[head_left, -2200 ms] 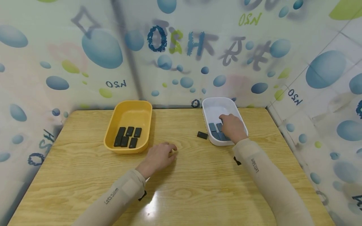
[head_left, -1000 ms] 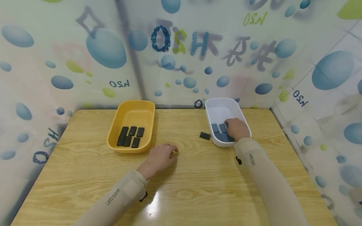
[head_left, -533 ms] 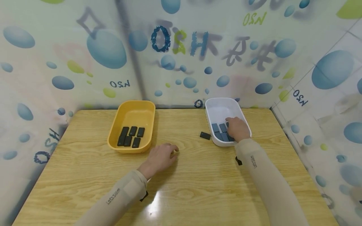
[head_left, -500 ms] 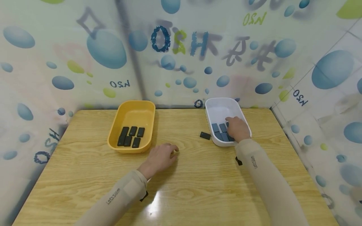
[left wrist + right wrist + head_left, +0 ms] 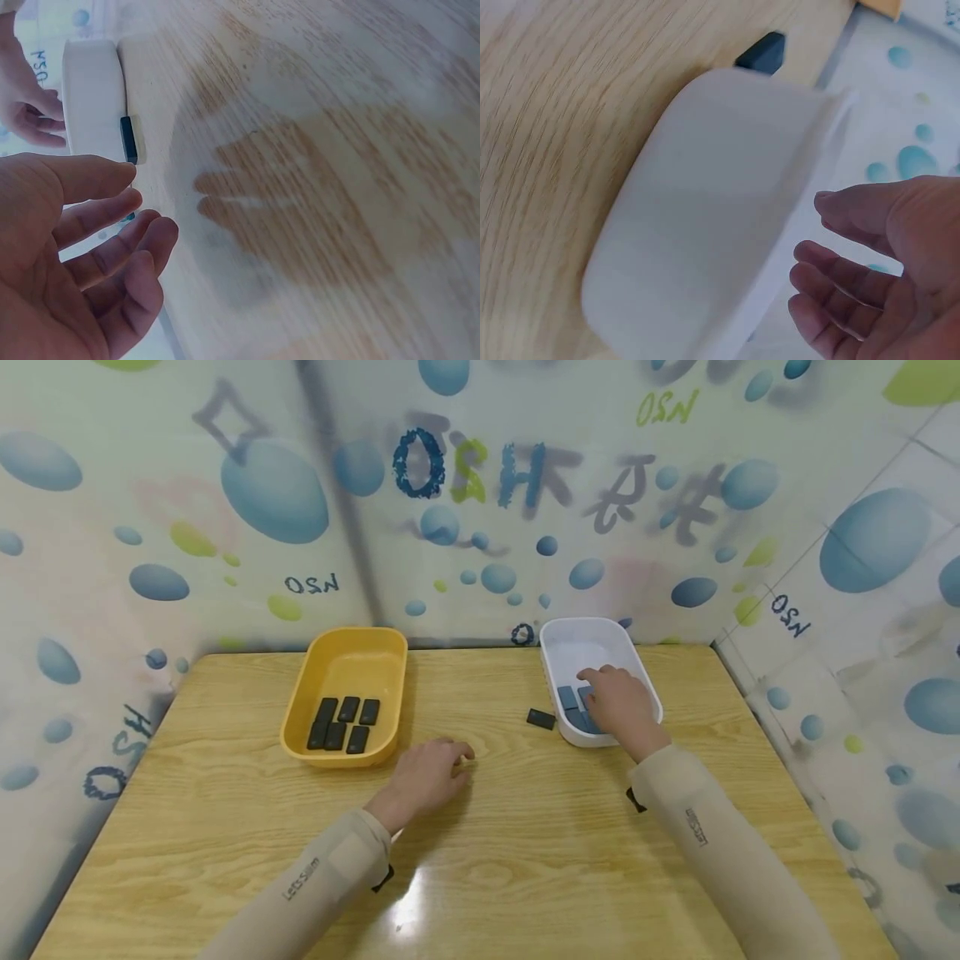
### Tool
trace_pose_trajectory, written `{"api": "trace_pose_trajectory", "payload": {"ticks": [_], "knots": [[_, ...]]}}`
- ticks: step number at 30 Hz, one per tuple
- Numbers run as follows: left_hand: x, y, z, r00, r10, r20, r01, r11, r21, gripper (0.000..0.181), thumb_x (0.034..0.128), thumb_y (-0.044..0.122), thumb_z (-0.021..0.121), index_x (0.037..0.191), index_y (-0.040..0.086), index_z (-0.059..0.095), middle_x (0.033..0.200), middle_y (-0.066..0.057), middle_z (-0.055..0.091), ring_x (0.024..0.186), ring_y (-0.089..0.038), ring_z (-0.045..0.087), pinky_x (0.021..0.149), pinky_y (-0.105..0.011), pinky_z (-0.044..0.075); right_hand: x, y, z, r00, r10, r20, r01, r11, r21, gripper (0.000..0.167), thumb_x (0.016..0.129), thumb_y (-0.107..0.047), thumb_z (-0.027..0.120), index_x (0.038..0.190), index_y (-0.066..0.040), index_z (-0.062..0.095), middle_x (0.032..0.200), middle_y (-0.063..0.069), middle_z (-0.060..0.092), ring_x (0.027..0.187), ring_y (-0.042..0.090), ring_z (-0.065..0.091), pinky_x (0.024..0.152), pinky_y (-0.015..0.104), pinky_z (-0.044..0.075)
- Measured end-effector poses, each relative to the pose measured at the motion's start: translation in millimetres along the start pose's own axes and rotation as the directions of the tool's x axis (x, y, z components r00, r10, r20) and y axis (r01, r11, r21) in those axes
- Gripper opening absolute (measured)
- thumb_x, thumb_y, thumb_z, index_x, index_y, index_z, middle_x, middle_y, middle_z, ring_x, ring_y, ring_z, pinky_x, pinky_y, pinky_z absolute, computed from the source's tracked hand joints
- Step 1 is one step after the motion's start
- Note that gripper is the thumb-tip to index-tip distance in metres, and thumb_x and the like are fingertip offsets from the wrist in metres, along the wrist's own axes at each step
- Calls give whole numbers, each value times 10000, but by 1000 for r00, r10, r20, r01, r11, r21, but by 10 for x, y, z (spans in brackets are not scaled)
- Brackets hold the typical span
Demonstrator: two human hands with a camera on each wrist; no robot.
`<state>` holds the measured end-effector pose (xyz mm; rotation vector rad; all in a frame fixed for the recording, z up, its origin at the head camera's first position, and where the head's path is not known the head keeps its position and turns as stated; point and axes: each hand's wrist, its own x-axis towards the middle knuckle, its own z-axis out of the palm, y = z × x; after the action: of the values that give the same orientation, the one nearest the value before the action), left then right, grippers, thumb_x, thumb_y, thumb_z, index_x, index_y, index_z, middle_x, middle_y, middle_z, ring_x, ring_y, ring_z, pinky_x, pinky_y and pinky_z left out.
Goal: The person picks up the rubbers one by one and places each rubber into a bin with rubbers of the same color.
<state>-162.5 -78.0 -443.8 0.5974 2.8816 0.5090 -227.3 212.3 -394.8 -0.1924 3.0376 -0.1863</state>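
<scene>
My right hand (image 5: 618, 700) hovers over the white tray (image 5: 588, 625), its fingers loosely bent. In the right wrist view nothing sits between thumb and fingers. Several small flat dark blocks (image 5: 574, 720) lie in rows at the tray's near end, some hidden beneath the hand. One black block (image 5: 541, 719) lies on the table against the tray's left side. My left hand (image 5: 427, 779) is held above the table, right of the yellow tray, fingers loosely curled; the left wrist view shows it holding nothing.
A yellow tray (image 5: 401, 693) stands at the back left, with several black blocks (image 5: 335, 735) at its near end. Both trays stand close to the patterned wall (image 5: 480, 552) behind the wooden table (image 5: 480, 877).
My right hand lowered a dark block into the white tray among the others and let go of it. It has since risen slightly and shifted left. The left hand stayed put.
</scene>
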Motion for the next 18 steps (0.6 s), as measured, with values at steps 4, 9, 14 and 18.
{"api": "trace_pose_trajectory", "payload": {"ticks": [4, 9, 14, 18], "knots": [[12, -2, -6, 1000, 5, -3, -5, 1000, -4, 232, 884, 229, 682, 1111, 183, 703, 996, -24, 700, 849, -175, 653, 643, -344, 498, -112, -87, -24, 996, -75, -55, 74, 997, -13, 372, 938, -183, 629, 1301, -108, 599, 1166, 176, 650, 999, 358, 622, 840, 500, 520], [24, 15, -24, 1000, 8, -3, -8, 1000, 4, 237, 881, 230, 683, 1113, 188, 705, 987, -17, 696, 842, -171, 649, 640, -337, 493, -264, -190, -41, 981, -165, -107, 164, 986, -12, 353, 929, -179, 644, 1273, -100, 622, 1122, 161, 666, 970, 345, 636, 815, 485, 533], [37, 23, -24, 1000, 9, -8, -9, 1000, 9, 241, 883, 238, 682, 1119, 197, 705, 993, -14, 699, 833, -166, 649, 622, -322, 488, -383, -277, -37, 969, -225, -104, 225, 974, -11, 371, 921, -202, 665, 1281, -125, 623, 1137, 140, 666, 988, 326, 640, 824, 473, 538], [49, 32, -26, 1000, 1, -2, -1, 1000, 6, 247, 884, 229, 677, 1129, 199, 702, 1010, -13, 701, 848, -167, 653, 627, -317, 492, -461, -323, -16, 964, -247, -96, 246, 969, -21, 378, 899, -221, 701, 1262, -136, 638, 1123, 116, 673, 976, 301, 643, 821, 459, 540]]}}
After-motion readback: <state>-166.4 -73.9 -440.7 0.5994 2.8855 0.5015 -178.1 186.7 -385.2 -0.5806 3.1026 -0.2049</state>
